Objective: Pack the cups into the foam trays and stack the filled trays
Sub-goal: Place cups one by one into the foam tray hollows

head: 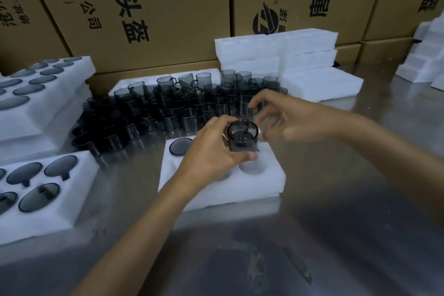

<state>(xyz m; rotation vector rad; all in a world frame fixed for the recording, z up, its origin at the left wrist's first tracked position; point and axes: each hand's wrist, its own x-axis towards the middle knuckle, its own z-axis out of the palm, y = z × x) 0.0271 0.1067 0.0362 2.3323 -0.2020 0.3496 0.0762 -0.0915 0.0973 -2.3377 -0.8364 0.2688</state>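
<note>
My left hand (pixel 211 151) grips a smoky grey glass cup (pixel 242 138) upright just above the white foam tray (pixel 264 185) in the middle of the table. One cup (pixel 180 146) sits sunk in the tray's far left hole; other holes show empty near my thumb. My right hand (pixel 286 118) hovers blurred just right of the held cup, fingers loosely curled, near the front of the cup pile; I cannot tell whether it holds anything. A crowd of several loose grey cups (pixel 168 108) stands behind the tray.
Filled foam trays sit at the left (pixel 79 175) and stacked at the far left (pixel 72 84). Empty foam trays are piled at the back right (pixel 307 60) and far right edge (pixel 422 65). Cardboard boxes (pixel 156 14) wall the back. The table is shiny steel (pixel 336 223).
</note>
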